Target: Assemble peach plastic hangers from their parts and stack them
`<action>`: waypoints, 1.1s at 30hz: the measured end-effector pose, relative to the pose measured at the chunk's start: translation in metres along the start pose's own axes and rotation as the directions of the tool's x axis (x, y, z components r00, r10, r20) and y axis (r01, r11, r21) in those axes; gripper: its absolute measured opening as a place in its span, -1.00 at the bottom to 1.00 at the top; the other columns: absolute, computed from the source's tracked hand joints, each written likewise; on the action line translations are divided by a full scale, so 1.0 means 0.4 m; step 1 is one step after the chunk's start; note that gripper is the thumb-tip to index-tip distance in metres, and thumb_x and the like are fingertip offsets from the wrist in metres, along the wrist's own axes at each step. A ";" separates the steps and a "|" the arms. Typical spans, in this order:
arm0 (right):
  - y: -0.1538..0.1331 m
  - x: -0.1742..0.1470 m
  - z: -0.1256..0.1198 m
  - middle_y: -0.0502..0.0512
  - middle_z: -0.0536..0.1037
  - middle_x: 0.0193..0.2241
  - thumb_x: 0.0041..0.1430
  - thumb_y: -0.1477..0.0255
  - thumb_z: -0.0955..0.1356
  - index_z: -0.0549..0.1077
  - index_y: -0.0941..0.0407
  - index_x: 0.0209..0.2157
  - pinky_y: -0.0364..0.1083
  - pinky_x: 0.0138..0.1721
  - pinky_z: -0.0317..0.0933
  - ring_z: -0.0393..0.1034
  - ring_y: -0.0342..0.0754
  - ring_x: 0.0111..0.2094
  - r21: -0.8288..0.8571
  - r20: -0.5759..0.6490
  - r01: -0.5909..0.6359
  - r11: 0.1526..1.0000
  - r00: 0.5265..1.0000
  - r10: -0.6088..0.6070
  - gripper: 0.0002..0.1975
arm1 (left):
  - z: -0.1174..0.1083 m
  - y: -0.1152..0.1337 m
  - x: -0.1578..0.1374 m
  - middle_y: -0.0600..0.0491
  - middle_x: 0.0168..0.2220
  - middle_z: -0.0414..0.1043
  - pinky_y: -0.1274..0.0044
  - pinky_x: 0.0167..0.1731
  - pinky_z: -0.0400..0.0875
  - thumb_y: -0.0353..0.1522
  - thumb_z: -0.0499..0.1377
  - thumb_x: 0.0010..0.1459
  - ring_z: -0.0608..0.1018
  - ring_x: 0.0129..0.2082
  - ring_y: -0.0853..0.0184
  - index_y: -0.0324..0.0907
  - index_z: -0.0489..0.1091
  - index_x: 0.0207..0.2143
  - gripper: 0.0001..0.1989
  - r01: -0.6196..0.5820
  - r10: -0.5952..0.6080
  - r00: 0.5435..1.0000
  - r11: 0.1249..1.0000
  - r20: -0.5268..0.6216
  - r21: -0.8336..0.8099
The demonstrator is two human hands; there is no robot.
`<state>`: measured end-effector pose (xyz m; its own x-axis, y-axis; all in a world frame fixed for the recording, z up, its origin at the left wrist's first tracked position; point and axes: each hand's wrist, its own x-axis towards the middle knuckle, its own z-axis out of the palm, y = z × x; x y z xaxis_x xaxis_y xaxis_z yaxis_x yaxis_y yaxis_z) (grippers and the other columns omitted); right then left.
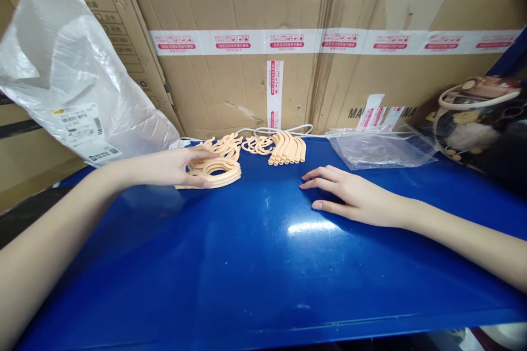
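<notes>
My left hand [177, 167] rests at the near stack of flat beige plastic pieces [226, 171], which have large rounded openings. Its thumb lies along the front side and the fingers reach over the top, closed around the stack's left end. Just behind lie looser beige hook-shaped pieces [230, 143], and to their right a neat row of curved beige tubes [290, 148]. My right hand [354, 194] lies palm down on the blue tabletop [255, 263], fingers stretched and slightly apart, holding nothing.
A white padded mailing bag [82, 71] with a label leans at the left. Large cardboard boxes [230, 0] stand along the back. A white cable [304, 130] runs behind the beige pieces. A clear plastic bag [382, 148] and a transparent handled container [469, 126] are at the right.
</notes>
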<state>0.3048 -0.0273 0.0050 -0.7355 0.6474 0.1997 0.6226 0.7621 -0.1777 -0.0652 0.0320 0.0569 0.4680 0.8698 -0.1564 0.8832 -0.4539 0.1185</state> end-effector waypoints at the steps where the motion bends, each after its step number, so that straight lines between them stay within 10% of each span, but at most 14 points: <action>1: 0.000 0.000 -0.001 0.17 0.36 0.07 0.32 0.17 0.20 0.35 0.08 0.08 0.08 0.12 0.17 0.22 0.05 0.10 -0.001 0.002 0.000 1.000 1.000 0.000 -0.59 | 0.000 0.001 0.000 -0.03 0.30 0.10 0.38 0.17 0.11 -0.02 0.12 0.12 0.29 0.20 0.15 -0.15 0.10 0.26 -0.27 -0.005 0.005 1.000 1.000 -0.006 0.001; 28: 0.001 0.001 0.001 0.16 0.35 0.08 0.31 0.18 0.21 0.35 0.08 0.09 0.07 0.11 0.18 0.23 0.04 0.10 -0.011 0.000 -0.003 1.000 1.000 0.003 -0.58 | -0.013 -0.012 -0.003 -0.05 0.33 0.03 0.42 0.15 0.13 0.02 0.17 -0.01 0.28 0.21 0.12 -0.15 0.04 0.29 -0.12 0.052 -0.052 0.998 0.999 -0.037 0.002; 33: 0.000 0.001 0.000 0.16 0.35 0.08 0.31 0.17 0.21 0.35 0.09 0.09 0.06 0.12 0.18 0.22 0.03 0.10 -0.018 0.008 -0.008 1.000 1.000 0.008 -0.57 | -0.060 -0.075 -0.041 -0.03 0.03 0.40 0.47 -0.04 0.29 0.04 0.19 -0.07 0.44 -0.02 0.17 -0.19 0.28 0.03 -0.31 0.126 -0.123 0.989 0.991 -0.085 0.038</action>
<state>0.3046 -0.0271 0.0049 -0.7329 0.6531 0.1906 0.6327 0.7572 -0.1620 -0.1001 0.0360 0.0796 0.3518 0.9321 -0.0862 0.9357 -0.3475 0.0610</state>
